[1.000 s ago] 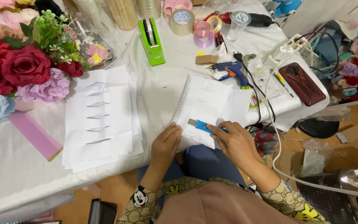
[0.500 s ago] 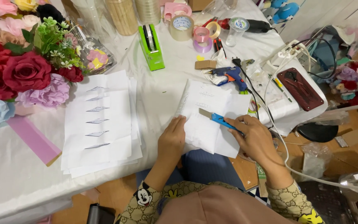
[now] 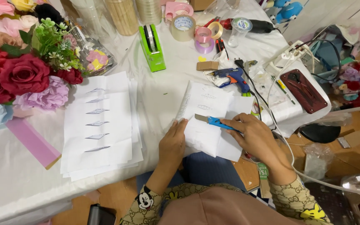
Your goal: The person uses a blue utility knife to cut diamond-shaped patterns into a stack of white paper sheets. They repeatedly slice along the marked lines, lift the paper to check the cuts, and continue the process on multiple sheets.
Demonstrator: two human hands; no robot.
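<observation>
My right hand (image 3: 257, 139) grips a blue utility knife (image 3: 210, 121), its blade resting on a folded white paper sheet (image 3: 207, 121) with small printed shapes. My left hand (image 3: 173, 141) lies flat on the sheet's left edge, next to a clear ruler (image 3: 183, 105) standing along the fold. The sheet overhangs the table's near edge above my lap.
A stack of white sheets (image 3: 98, 125) with printed leaf shapes lies to the left. Artificial flowers (image 3: 17, 71) fill the far left. A green tape dispenser (image 3: 152, 48), tape rolls (image 3: 183, 28), a blue glue gun (image 3: 230, 77) and cables sit behind. A pink strip (image 3: 32, 141) lies at left.
The knife and my right hand have shifted up and away along the sheet. My left hand has slid slightly further onto the paper's edge.
</observation>
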